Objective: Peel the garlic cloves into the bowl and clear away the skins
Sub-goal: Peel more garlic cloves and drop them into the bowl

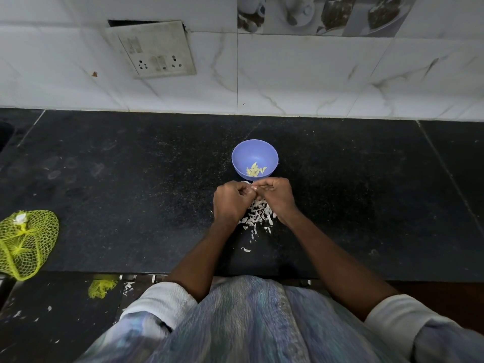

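Note:
A small blue bowl (pixel 254 153) stands on the black counter and holds several peeled yellowish garlic cloves (pixel 255 170). Just in front of it, my left hand (pixel 231 201) and my right hand (pixel 277 199) meet with curled fingers, pinching a small garlic clove (pixel 253 188) between their fingertips; the clove is mostly hidden. Under and behind the hands lies a pile of white garlic skins (pixel 258 218), with a few loose bits (pixel 246 249) nearer the counter's front edge.
A yellow mesh net bag (pixel 25 242) lies at the counter's left front edge. A scrap of yellow net (pixel 101 288) and skin flakes lie on the floor below. A wall socket plate (pixel 154 49) sits on the tiled wall behind.

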